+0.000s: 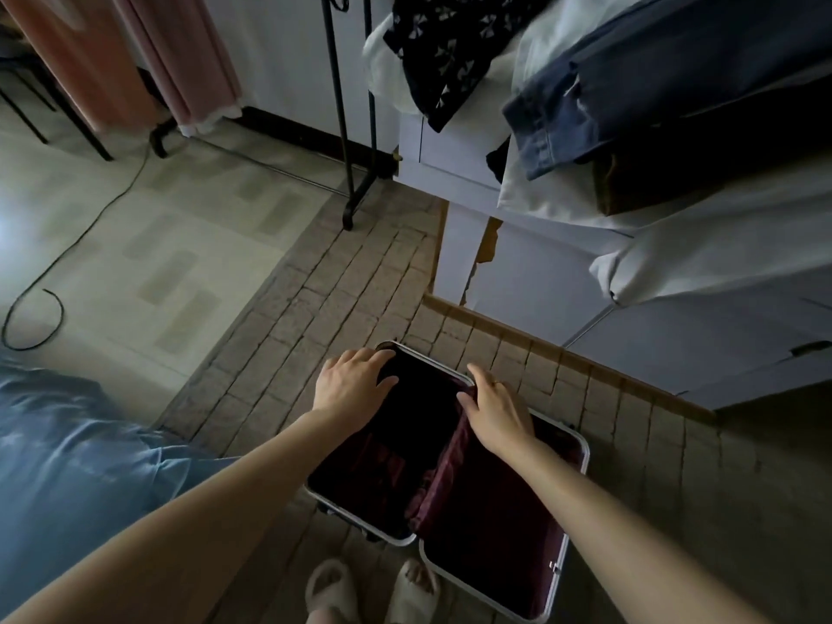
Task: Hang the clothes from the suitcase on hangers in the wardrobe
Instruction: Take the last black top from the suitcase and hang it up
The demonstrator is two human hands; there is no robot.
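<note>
We record: suitcase (581, 448) frame silver-grey, lining dark maroon. Curtain (135, 51) salmon pink. Garment (443, 47) black with white geometric print. Denim (630, 96) blue. Floor mat (360, 286) beige brick pattern. Slippers (328, 587) cream.

Both arms reach down, left grip (353, 380) spread flat, right grip (495, 409) pinching.

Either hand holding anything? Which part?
Right hand pinches the maroon lining at the suitcase centre divider's top edge. Left hand rests flat on the left half, gripping nothing.
</note>
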